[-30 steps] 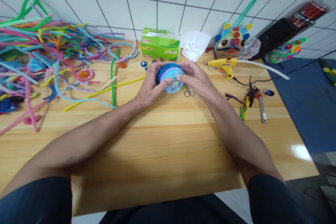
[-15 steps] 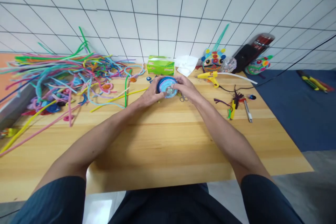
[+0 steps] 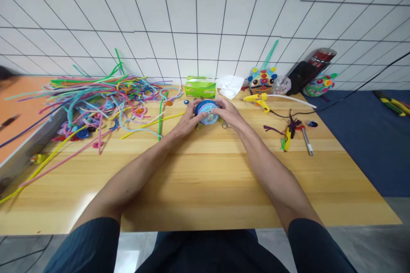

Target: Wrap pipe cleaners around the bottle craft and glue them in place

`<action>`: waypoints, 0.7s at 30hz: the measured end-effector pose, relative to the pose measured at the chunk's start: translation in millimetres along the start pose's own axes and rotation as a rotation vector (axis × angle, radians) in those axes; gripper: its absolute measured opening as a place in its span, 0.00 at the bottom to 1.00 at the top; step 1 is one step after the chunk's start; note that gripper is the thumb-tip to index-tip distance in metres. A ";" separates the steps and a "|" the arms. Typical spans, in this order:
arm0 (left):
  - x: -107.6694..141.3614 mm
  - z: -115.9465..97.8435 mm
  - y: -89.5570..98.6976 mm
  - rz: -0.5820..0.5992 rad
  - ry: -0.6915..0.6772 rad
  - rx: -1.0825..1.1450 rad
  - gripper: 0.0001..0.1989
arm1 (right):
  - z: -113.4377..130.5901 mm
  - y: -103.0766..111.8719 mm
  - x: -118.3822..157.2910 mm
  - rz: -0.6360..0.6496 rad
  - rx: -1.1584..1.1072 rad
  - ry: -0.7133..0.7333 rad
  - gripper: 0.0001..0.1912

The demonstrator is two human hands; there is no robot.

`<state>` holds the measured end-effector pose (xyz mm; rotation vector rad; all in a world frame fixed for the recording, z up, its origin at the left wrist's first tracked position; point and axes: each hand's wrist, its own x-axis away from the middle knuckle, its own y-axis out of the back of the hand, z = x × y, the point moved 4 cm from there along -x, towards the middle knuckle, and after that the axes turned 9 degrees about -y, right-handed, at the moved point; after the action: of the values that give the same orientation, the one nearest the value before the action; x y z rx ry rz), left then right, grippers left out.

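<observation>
It looks like a craft workspace, though whether in a home, classroom or studio cannot be told: a wooden desk (image 3: 205,187) stands by a white wall (image 3: 179,17) ruled with dark lines, its left side heaped with bright pipe cleaners (image 3: 96,89). A yellow glue gun (image 3: 259,99) with a white stick (image 3: 293,99), scissors (image 3: 225,125) and a figure (image 3: 262,82) dotted with coloured discs speak of handwork. A tissue pack (image 3: 200,89) and a flask (image 3: 322,59) sit at the back, above a grey floor (image 3: 361,243).

Matt blue coil (image 3: 208,107), glossy wooden table (image 3: 205,187), paper tissue (image 3: 229,86)
</observation>
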<state>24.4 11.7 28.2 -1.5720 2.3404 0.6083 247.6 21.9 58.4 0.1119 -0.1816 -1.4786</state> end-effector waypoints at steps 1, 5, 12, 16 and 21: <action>-1.6 0.3 -0.8 -0.012 0.006 -0.001 0.41 | -0.3 0.6 0.5 -0.001 -0.011 -0.014 0.25; -6.3 2.0 -2.0 -0.036 0.016 -0.020 0.41 | -0.2 0.3 2.5 0.005 -0.064 -0.056 0.26; 1.7 1.5 -3.3 -0.105 -0.111 -0.233 0.38 | 4.4 -0.8 5.3 -0.003 -0.063 -0.043 0.27; 7.7 2.4 -7.6 -0.125 -0.178 -0.274 0.39 | 10.1 2.0 7.4 -0.010 -0.010 0.006 0.28; 11.0 5.8 -8.5 -0.125 -0.173 -0.218 0.38 | 9.0 1.0 11.1 -0.005 0.009 -0.003 0.29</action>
<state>27.9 2.7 16.6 -1.6671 2.0909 0.9557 247.8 11.3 68.0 0.1175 -0.1901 -1.4828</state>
